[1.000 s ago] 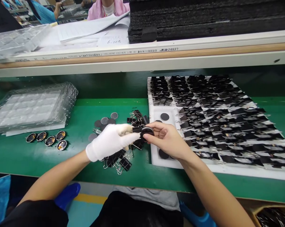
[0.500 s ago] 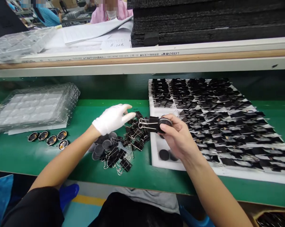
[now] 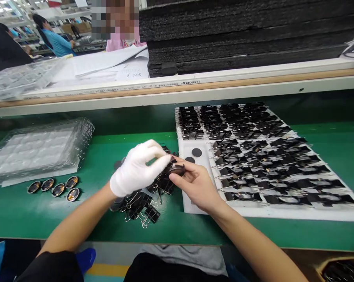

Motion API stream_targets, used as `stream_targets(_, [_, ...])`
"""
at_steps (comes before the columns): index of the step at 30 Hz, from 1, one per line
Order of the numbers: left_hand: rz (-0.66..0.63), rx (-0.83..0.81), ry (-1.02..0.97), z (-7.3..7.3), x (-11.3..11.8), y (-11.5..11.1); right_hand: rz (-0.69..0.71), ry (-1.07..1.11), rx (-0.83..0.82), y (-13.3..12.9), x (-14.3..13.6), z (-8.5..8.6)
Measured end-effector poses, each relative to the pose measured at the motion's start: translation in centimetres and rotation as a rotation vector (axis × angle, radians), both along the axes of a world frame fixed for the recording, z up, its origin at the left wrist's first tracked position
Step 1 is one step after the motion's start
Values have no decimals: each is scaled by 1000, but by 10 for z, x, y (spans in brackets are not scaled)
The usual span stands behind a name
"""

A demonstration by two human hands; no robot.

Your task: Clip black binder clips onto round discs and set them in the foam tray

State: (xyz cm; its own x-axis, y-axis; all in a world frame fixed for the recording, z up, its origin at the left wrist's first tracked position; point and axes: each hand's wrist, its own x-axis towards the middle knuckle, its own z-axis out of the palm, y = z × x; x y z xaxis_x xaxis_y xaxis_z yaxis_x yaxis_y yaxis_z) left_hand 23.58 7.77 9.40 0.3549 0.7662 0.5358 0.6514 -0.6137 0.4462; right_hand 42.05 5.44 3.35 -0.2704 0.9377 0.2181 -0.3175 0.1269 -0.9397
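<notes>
Keeping dark round piece [image 3: 177, 169] pinched between thumb and fingers of right hand [image 3: 196, 183], just off centre toward six o'clock. Half second before, had gloved left hand [image 3: 140, 168] apart, above loose black clips [image 3: 151, 214]; now has brought it back to ten o'clock side of piece, hands together. Cannot tell about grip of left hand. Has shifted piece toward nine o'clock, from above white tray [image 3: 191, 206] to near its edge. Leaves five round parts [image 3: 58, 190] at eight o'clock, on green worktop [image 3: 182, 231].
</notes>
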Motion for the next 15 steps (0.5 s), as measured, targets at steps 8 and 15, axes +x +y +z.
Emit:
stream_targets(8, [203, -57, -25, 5, 32, -7, -288, -116, 290, -14, -17, -16])
stream_targets(15, [228, -82, 53, 7, 41, 8, -384, -131, 288, -17, -28, -21])
